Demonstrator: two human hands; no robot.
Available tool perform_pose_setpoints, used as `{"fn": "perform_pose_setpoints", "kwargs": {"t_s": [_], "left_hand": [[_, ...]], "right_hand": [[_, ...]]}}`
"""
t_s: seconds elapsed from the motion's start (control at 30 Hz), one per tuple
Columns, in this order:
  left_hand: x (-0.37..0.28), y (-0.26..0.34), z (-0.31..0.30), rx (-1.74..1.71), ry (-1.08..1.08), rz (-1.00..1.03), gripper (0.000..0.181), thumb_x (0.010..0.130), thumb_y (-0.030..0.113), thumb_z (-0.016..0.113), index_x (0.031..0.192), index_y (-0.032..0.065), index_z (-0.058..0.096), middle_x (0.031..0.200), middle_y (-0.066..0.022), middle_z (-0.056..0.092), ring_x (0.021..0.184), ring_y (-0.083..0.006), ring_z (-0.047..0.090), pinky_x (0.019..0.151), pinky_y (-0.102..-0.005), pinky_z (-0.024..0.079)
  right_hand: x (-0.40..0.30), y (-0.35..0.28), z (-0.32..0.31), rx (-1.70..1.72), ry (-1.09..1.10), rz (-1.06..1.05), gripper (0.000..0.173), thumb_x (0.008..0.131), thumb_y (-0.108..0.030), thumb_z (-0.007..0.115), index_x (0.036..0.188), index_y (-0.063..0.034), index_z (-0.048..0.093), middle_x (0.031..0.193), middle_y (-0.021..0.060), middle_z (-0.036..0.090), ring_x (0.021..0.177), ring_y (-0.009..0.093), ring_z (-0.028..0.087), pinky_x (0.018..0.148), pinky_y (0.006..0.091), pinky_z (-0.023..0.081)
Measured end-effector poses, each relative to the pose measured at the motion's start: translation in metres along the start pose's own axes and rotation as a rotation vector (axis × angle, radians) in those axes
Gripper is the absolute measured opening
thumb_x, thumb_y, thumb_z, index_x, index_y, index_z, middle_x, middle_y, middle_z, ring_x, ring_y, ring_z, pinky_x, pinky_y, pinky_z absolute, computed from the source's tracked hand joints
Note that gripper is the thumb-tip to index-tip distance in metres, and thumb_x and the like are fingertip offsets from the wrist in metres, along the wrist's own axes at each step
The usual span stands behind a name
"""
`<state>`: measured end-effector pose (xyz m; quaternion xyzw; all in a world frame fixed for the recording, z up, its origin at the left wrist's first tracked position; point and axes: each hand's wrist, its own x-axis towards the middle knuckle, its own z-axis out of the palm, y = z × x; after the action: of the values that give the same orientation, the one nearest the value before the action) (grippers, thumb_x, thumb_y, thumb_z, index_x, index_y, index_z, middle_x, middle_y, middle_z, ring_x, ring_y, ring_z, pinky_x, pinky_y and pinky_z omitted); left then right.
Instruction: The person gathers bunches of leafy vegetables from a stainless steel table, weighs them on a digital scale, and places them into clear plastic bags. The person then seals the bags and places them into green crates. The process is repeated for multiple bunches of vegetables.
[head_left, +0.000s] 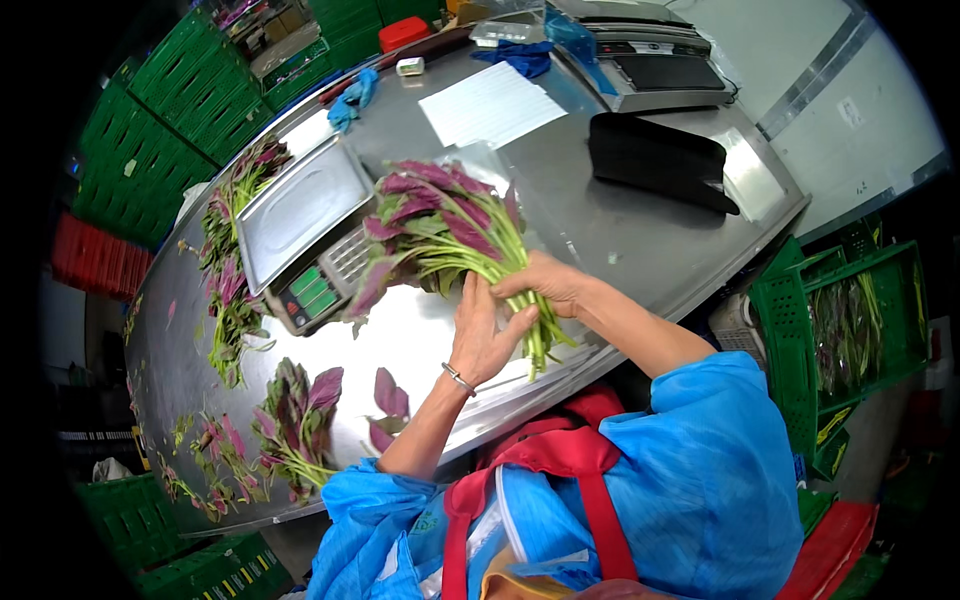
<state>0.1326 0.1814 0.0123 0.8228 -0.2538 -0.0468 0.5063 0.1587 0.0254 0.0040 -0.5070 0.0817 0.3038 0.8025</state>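
Between both hands is a bunch of purple-and-green amaranth, its leaves pointing away from me and its pale green stems towards me. My right hand wraps around the stems. From the other side my left hand presses on them, thumb across the stems and fingertips partly hidden under the bunch; a metal bracelet circles that wrist. To the left of the bunch stands a digital scale with a keypad and a steel weighing pan, which holds nothing. Clear plastic film lies beside and partly behind the leaves.
More amaranth lies beyond the scale and at the near left of the steel table. Further back are a white sheet, a black tray-like object and a tray-wrapping machine. Green crates stand right of the table.
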Motion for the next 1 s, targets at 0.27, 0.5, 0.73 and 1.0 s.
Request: {"fn": "perform_pose_setpoints", "kwargs": {"t_s": [0.27,0.5,0.73,1.0], "left_hand": [[0.134,0.017,0.174,0.120,0.103,0.136,0.055,0.074,0.021,0.066,0.123,0.0047,0.047,0.131,-0.0177,0.040,0.118,-0.0337,0.041,0.097,-0.0399,0.034],[0.261,0.020,0.306,0.714,0.007,0.236,0.045,0.068,0.012,0.062,0.112,0.0165,0.054,0.117,-0.0066,0.050,0.115,-0.0250,0.043,0.102,-0.0452,0.023],[0.211,-0.016,0.304,0.558,-0.149,0.262,0.017,0.073,0.010,0.052,0.084,0.0161,0.062,0.085,-0.0024,0.057,0.095,-0.0222,0.054,0.086,-0.0417,0.041],[0.158,-0.015,0.267,0.591,-0.044,-0.128,0.018,0.071,0.010,0.054,0.086,0.0174,0.061,0.089,-0.0031,0.058,0.085,-0.0282,0.057,0.079,-0.0426,0.042]], "right_hand": [[-0.118,-0.162,-0.190,-0.329,0.155,-0.296,0.026,0.068,0.000,0.068,0.091,0.0032,0.056,0.074,0.0084,0.060,0.059,0.015,0.060,0.053,0.0253,0.051],[-0.134,-0.245,-0.301,-0.864,0.265,-0.518,0.026,0.069,-0.005,0.065,0.093,0.0011,0.055,0.078,0.0040,0.058,0.066,0.010,0.055,0.060,0.0246,0.046],[-0.057,-0.104,-0.438,-1.385,-0.005,-0.398,0.058,0.064,-0.009,0.057,0.120,-0.0037,0.043,0.103,0.0258,0.056,0.099,0.042,0.052,0.083,0.0433,0.044],[-0.083,-0.070,-0.383,-1.340,0.048,0.049,0.067,0.068,-0.021,0.068,0.121,0.0038,0.036,0.095,0.0279,0.058,0.098,0.042,0.054,0.082,0.0414,0.044]]}}
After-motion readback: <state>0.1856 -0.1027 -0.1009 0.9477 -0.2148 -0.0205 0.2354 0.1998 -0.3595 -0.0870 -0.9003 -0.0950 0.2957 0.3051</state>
